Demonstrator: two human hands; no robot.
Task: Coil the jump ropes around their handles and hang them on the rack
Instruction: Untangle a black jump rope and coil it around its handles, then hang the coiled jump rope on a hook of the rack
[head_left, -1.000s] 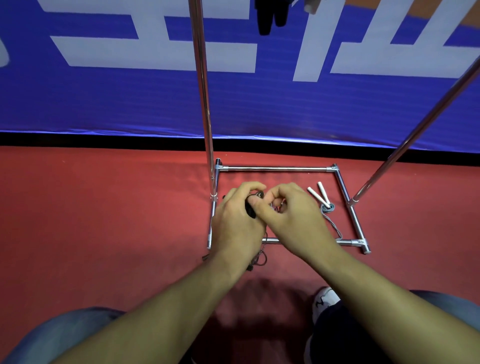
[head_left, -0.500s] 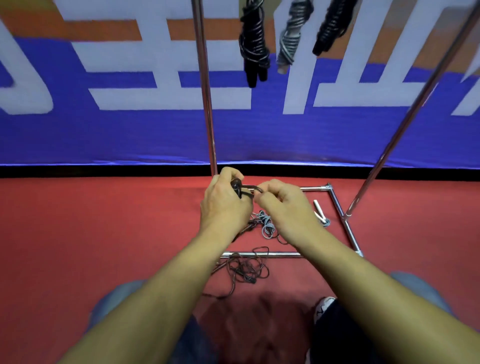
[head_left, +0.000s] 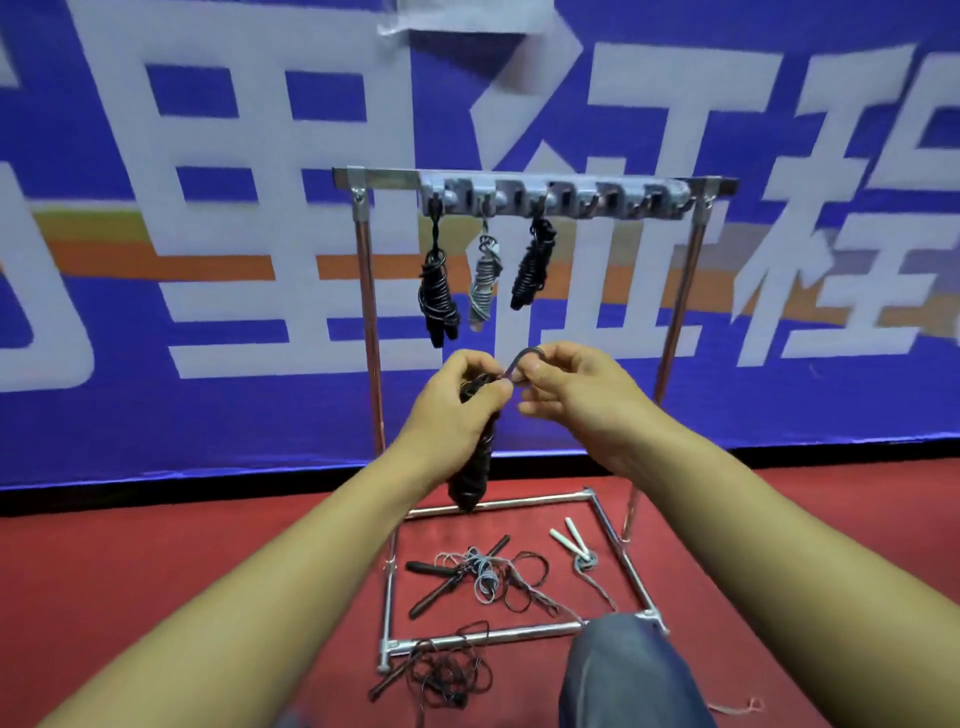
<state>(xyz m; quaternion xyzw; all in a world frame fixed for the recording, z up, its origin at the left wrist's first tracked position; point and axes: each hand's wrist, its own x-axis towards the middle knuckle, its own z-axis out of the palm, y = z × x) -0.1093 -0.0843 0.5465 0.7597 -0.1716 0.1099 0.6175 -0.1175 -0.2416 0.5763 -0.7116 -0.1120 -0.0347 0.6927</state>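
Note:
My left hand (head_left: 457, 410) grips a coiled black jump rope (head_left: 475, 467) that hangs down below my fist. My right hand (head_left: 576, 389) pinches the rope's free loop (head_left: 524, 358) just above the coil. Both hands are raised in front of the metal rack (head_left: 519, 179), below its row of hooks. Three coiled ropes hang from the left hooks: a black one (head_left: 436, 296), a grey one (head_left: 483, 286) and another black one (head_left: 530, 270). The hooks to the right hold nothing.
Uncoiled ropes lie on the red floor inside the rack's base frame (head_left: 498, 631): black handles with tangled cord (head_left: 467, 571) and white handles (head_left: 569, 538). Another black tangle (head_left: 441, 670) lies across the front bar. My knee (head_left: 623, 670) is at the lower right. A blue banner (head_left: 208, 260) stands behind.
My view has tilted up, so the rack's top bar and hooks now show. Both hands have risen from near the floor with the coiled black rope, and a loop now stands out between them.

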